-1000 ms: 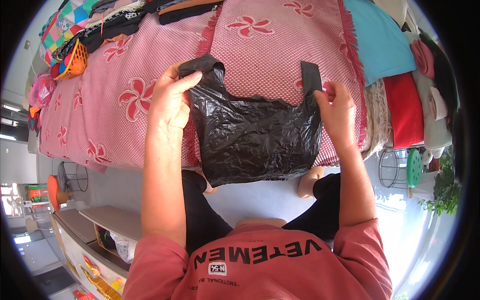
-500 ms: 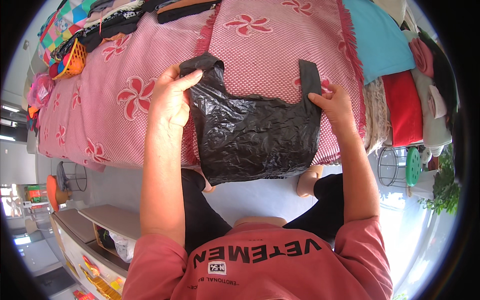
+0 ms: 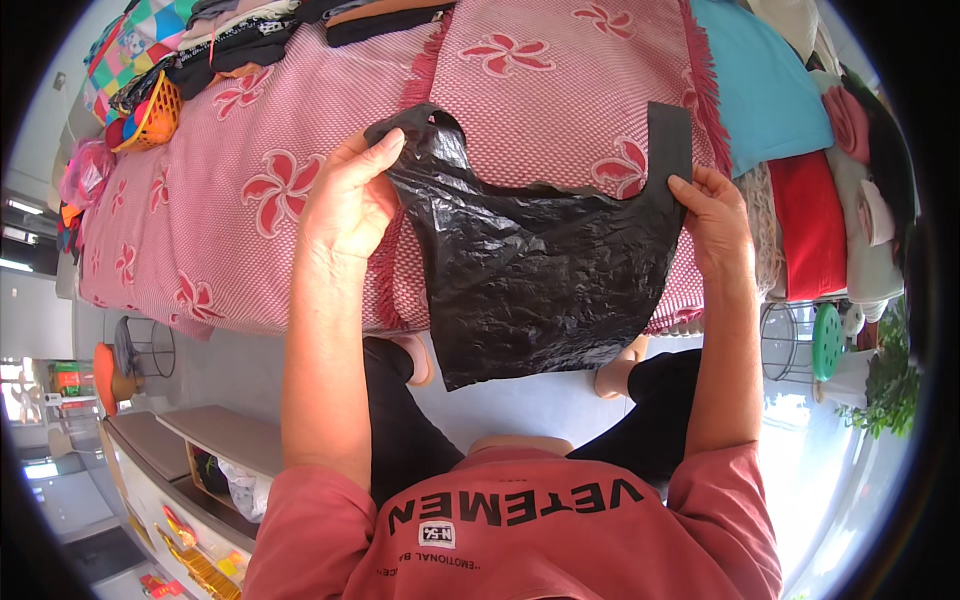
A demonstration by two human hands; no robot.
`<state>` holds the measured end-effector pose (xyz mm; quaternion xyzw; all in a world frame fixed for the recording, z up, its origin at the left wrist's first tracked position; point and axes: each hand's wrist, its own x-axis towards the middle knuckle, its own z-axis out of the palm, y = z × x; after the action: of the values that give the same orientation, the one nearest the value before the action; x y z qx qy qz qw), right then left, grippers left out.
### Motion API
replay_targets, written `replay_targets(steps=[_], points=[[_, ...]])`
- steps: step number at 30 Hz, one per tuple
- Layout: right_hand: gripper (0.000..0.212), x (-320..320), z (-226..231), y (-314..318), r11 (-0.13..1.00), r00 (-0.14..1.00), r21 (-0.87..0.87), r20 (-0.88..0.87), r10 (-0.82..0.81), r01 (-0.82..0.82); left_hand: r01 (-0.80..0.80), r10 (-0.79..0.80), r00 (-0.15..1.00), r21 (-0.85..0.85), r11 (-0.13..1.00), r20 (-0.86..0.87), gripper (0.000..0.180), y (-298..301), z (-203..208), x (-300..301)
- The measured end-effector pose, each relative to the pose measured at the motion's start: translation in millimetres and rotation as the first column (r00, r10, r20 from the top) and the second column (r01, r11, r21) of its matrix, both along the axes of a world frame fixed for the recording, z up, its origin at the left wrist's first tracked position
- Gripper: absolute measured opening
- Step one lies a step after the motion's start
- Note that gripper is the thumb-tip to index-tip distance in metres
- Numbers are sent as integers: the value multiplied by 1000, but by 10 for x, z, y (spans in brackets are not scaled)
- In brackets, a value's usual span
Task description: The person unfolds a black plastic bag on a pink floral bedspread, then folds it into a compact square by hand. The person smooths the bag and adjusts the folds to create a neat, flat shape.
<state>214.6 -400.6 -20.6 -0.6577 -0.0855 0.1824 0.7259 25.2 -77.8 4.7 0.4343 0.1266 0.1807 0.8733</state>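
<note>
A crinkled black plastic bag [image 3: 550, 275] with two handle loops hangs spread between my hands. My left hand [image 3: 350, 190] pinches its left handle, thumb on top. At the base of the right handle, my right hand [image 3: 715, 210] grips the plastic between thumb and fingers; that handle stands up flat above the hand. The bag's lower edge hangs past the near edge of a pink and red flowered cover [image 3: 270, 195], over my legs. Some of my fingers are hidden behind the plastic.
Folded dark clothes [image 3: 230, 50] and a yellow basket [image 3: 155, 115] with coloured balls lie at the far left. A blue cloth [image 3: 760, 90] and a red cloth [image 3: 808, 225] lie to the right. A green stool [image 3: 827, 335] stands beyond, and an open drawer [image 3: 225, 440] juts out lower left.
My right hand has moved to the right, pulling the bag wider and flatter. The bag's body has shifted right and its lower left corner hangs slightly lower.
</note>
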Motion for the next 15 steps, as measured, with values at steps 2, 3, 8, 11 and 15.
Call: replay_targets(steps=[2, 3, 8, 11, 15], points=[[23, -9, 89, -22, 995, 997, 50, 3, 83, -83, 22, -20, 999, -32, 999, 49, 19, -16, -3, -9], [23, -19, 130, -27, 989, 992, 75, 6, 126, -126, 32, -28, 997, -46, 998, 74, 19, -18, -5, -12], [21, -143, 282, -18, 906, 956, 306, 77, 281, -291, 67, -62, 984, -20, 998, 168, 17, 2, 32, -19], [21, -192, 328, -49, 847, 928, 383, 100, 358, -368, 32, -38, 978, 29, 999, 204, 13, 3, 16, -36], [31, -176, 276, -132, 810, 903, 403, 132, 409, -425, 2, -15, 973, 60, 998, 231, 10, -29, 42, -29]])
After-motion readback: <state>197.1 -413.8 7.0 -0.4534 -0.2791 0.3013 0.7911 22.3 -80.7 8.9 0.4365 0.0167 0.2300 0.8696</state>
